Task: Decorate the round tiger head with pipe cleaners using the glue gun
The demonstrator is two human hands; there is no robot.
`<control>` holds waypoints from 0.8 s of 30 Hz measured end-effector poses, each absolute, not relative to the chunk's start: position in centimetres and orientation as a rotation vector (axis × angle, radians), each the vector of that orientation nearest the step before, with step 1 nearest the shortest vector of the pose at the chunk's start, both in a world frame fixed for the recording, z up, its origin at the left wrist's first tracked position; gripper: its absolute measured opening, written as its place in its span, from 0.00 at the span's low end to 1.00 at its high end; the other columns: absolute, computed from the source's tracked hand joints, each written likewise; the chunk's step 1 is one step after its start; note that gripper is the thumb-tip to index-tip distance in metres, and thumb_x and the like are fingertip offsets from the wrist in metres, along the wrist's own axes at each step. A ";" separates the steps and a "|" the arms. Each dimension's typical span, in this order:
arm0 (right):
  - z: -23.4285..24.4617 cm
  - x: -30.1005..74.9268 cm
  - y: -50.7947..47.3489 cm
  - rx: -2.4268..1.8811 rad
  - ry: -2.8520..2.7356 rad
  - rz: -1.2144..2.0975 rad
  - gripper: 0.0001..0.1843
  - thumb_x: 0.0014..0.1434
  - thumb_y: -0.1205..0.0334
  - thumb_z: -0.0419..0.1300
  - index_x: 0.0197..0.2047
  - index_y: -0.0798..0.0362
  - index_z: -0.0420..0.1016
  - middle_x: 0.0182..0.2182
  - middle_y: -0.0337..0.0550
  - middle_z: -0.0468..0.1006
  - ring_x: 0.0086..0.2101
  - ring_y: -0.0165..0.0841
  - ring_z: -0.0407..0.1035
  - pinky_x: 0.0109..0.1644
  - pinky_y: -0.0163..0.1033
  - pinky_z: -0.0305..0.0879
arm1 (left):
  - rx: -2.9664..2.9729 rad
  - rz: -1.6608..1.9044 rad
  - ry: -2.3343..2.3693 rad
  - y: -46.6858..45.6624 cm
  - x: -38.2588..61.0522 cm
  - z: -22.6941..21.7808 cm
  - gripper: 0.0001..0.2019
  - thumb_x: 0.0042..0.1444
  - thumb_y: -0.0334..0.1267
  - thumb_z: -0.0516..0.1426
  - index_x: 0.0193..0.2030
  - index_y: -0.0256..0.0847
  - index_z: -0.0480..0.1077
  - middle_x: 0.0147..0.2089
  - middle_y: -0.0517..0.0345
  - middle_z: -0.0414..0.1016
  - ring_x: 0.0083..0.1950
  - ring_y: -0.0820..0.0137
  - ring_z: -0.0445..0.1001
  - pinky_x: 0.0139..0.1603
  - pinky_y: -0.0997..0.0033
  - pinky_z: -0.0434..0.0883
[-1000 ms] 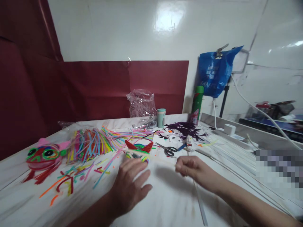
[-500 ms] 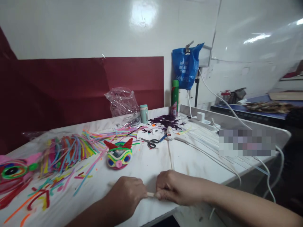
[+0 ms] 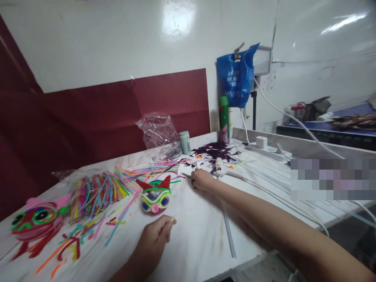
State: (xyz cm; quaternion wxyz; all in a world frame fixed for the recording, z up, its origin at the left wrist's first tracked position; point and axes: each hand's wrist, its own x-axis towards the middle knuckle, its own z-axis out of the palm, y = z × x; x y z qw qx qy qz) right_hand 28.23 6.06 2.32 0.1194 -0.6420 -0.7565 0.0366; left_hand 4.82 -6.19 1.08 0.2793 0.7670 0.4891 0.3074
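Near the table's front edge, my left hand (image 3: 157, 237) is closed around a short pale strip (image 3: 174, 218), with only its end showing past the fingertips. My right hand (image 3: 202, 179) reaches far forward, its fingers closed on the black handles of the scissors (image 3: 185, 175), which lie on the table with their blades pointing left. Between the hands and a little left sits a round, colourful animal face (image 3: 155, 199) with red ears and a pink nose. To the right of my right hand lies a white hot glue gun (image 3: 219, 167).
Pipe cleaners (image 3: 102, 192) in many colours and a second animal face (image 3: 39, 219) spread over the left side. Dark purple shreds (image 3: 216, 150), a pale green cup (image 3: 185, 143) and a green spray can (image 3: 224, 117) stand behind. White cables and a power strip (image 3: 272, 150) lie right.
My right hand has let go of the pale strip and moved forward to the scissors. My left hand keeps the strip. The camera view has shifted slightly.
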 end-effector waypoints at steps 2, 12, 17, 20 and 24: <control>2.3 27.9 6.3 -1.929 -2.216 0.093 0.17 0.63 0.58 0.58 0.54 0.55 0.69 0.51 0.48 0.72 0.46 0.38 0.71 0.48 0.49 0.70 | 1.914 0.844 1.293 -5.6 5.2 1.0 0.20 0.56 0.52 0.50 0.19 0.41 0.63 0.27 0.55 0.73 0.32 0.67 0.70 0.34 0.70 0.65; 3.4 30.0 6.9 -1.926 -2.166 0.200 0.17 0.64 0.58 0.58 0.54 0.54 0.69 0.51 0.48 0.72 0.46 0.38 0.71 0.47 0.49 0.71 | 1.360 0.827 1.166 -2.7 8.1 0.9 0.24 0.41 0.57 0.59 0.34 0.38 0.66 0.20 0.67 0.63 0.15 0.83 0.44 0.17 0.77 0.40; 3.6 32.3 5.1 -1.706 -2.067 0.318 0.22 0.61 0.62 0.60 0.57 0.57 0.66 0.39 0.45 0.78 0.37 0.35 0.73 0.41 0.39 0.70 | 1.368 0.886 1.139 -3.1 8.6 1.5 0.20 0.44 0.54 0.58 0.34 0.37 0.66 0.21 0.67 0.62 0.16 0.83 0.45 0.17 0.77 0.40; 3.4 32.8 2.2 -1.514 -2.086 0.400 0.26 0.57 0.58 0.62 0.57 0.56 0.66 0.35 0.40 0.79 0.34 0.33 0.72 0.37 0.33 0.67 | 1.366 0.917 1.116 -3.2 8.9 2.1 0.19 0.47 0.54 0.56 0.35 0.38 0.66 0.19 0.69 0.60 0.15 0.83 0.43 0.17 0.77 0.40; 2.9 32.4 -2.5 -1.162 -2.202 0.346 0.21 0.53 0.53 0.62 0.47 0.56 0.72 0.31 0.41 0.75 0.30 0.32 0.69 0.35 0.34 0.65 | 1.444 1.009 1.089 -3.6 9.3 3.3 0.18 0.50 0.53 0.53 0.34 0.39 0.66 0.18 0.70 0.57 0.16 0.81 0.43 0.18 0.77 0.41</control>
